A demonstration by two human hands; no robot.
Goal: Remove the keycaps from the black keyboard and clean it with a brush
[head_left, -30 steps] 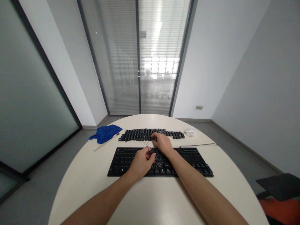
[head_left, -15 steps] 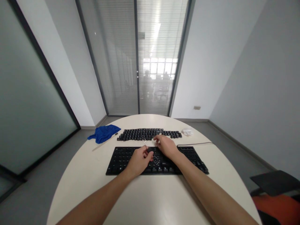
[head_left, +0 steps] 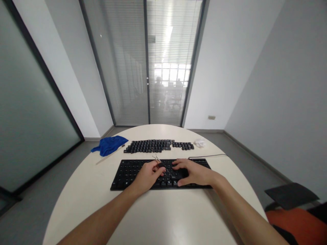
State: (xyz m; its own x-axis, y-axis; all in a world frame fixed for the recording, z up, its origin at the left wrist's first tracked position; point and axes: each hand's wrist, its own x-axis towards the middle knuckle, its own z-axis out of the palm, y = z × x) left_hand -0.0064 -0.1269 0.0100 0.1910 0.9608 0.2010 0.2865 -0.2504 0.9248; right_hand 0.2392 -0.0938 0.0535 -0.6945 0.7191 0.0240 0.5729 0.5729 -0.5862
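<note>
A black keyboard (head_left: 127, 173) lies across the table in front of me, with many of its keycaps off and some still along its near edge. My left hand (head_left: 147, 177) is closed on a wire keycap puller (head_left: 161, 164), a dark-handled tool with thin metal wires sticking out at both ends, over the middle of the board. To its right, my right hand (head_left: 193, 173) rests on the keyboard, thumb and fingers spread apart with nothing visible between them. Beyond the board, loose black keycaps (head_left: 148, 146) are laid out in rows.
At the back left are a blue cloth (head_left: 109, 145) and a thin brush (head_left: 109, 155) with a pale handle. A crumpled white tissue (head_left: 200, 142) sits at the back right. The keyboard's cable (head_left: 211, 156) runs off rightward. An orange-seated chair (head_left: 293, 221) stands at the lower right.
My right hand has come back from near the loose keycaps onto the keyboard and its fingers have spread. The left hand keeps the puller over the board. The view has shifted slightly.
</note>
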